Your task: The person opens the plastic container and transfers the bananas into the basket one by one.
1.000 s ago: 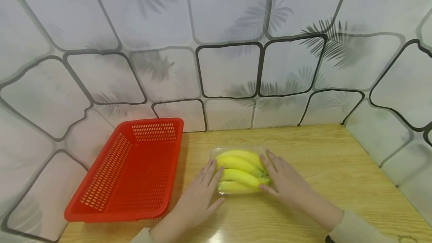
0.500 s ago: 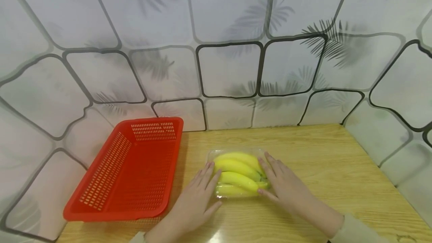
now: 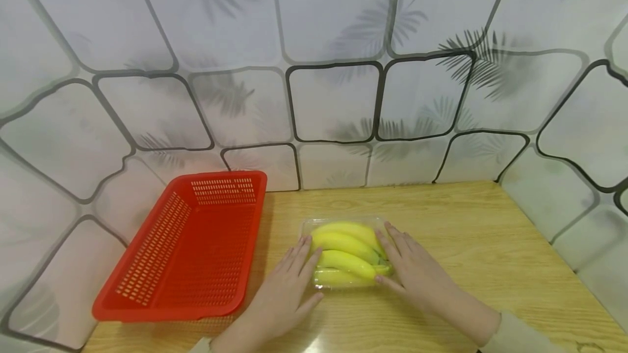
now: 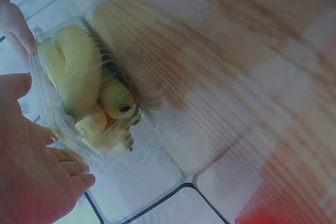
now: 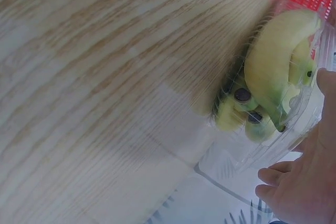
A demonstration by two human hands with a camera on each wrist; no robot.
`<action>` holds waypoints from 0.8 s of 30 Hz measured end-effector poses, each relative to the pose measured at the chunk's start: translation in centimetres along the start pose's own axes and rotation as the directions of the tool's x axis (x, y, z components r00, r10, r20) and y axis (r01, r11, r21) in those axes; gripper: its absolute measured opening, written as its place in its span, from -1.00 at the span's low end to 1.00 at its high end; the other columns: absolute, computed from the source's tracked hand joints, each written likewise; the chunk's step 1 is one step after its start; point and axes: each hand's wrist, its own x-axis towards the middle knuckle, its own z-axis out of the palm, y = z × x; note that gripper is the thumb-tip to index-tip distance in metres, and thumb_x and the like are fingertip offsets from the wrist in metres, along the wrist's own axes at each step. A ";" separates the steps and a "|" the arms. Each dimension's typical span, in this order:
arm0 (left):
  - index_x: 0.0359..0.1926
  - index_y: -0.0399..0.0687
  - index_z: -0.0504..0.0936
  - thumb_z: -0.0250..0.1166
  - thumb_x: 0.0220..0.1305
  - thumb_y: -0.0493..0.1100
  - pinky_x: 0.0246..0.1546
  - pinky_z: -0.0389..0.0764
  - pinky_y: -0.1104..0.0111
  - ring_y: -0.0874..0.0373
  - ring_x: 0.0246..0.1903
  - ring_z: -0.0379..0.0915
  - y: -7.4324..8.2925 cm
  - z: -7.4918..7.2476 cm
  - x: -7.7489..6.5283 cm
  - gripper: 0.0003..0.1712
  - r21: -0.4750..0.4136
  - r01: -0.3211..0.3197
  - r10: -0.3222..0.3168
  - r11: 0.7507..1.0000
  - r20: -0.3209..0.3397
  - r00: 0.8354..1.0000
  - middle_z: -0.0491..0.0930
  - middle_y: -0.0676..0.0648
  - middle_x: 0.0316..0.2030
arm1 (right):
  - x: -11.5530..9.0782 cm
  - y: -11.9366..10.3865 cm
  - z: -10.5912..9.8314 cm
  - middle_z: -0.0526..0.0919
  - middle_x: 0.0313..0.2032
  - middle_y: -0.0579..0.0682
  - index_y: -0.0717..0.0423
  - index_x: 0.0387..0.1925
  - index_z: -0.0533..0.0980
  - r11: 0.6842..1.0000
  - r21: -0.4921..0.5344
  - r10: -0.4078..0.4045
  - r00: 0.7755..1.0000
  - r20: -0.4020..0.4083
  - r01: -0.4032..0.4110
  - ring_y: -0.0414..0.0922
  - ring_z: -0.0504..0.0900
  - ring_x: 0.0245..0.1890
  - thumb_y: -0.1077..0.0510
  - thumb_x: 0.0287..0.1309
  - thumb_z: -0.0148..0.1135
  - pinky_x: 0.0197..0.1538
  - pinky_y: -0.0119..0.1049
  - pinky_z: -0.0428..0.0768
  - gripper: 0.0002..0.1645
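Observation:
Several yellow bananas (image 3: 345, 244) lie inside a clear plastic clamshell box (image 3: 314, 225) on the wooden table. My left hand (image 3: 282, 285) touches the box's left side with its fingers fairly straight and its thumb held apart. On the opposite side, my right hand (image 3: 417, 271) rests its fingertips against the box's right edge, fingers extended. The left wrist view shows the box (image 4: 58, 93) close beside the left palm and fingers, with banana ends (image 4: 123, 103) behind the ribbed plastic. Dark banana tips (image 5: 242, 95) show through the plastic in the right wrist view.
A red plastic basket (image 3: 201, 255) with slotted sides stands left of the box, with nothing seen inside. The wooden table (image 3: 471, 233) meets a patterned wall covering (image 3: 333, 102) at the back and sides.
Over the last second the box has shifted slightly toward the person and left, with both hands staying against it. Between half a second ago and now hardly anything moves.

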 end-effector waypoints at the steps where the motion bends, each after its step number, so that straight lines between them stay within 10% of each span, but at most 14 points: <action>1: 0.67 -0.15 0.12 0.19 0.54 0.20 0.60 0.30 0.03 -0.20 0.65 0.02 0.0 0.0 0.0 -0.08 0.000 -0.001 0.001 1.000 -0.001 1.000 0.04 -0.34 0.66 | 0.0 0.0 0.0 0.16 0.60 0.38 0.26 0.64 0.10 1.000 0.000 0.000 1.000 0.001 0.000 0.28 0.39 0.51 -0.30 0.48 0.21 0.50 0.23 0.46 0.05; 24: 0.65 -0.11 0.20 0.13 0.60 0.15 0.54 0.32 -0.13 -0.23 0.63 0.08 -0.4 -0.6 -0.2 -0.20 -0.183 0.079 -0.087 0.980 -0.039 0.995 0.13 -0.28 0.64 | 0.2 0.0 -0.9 0.19 0.61 0.31 0.27 0.62 0.17 0.996 -0.057 -0.069 0.997 -0.046 0.067 0.25 0.34 0.55 -0.31 0.44 0.23 0.54 0.22 0.39 0.04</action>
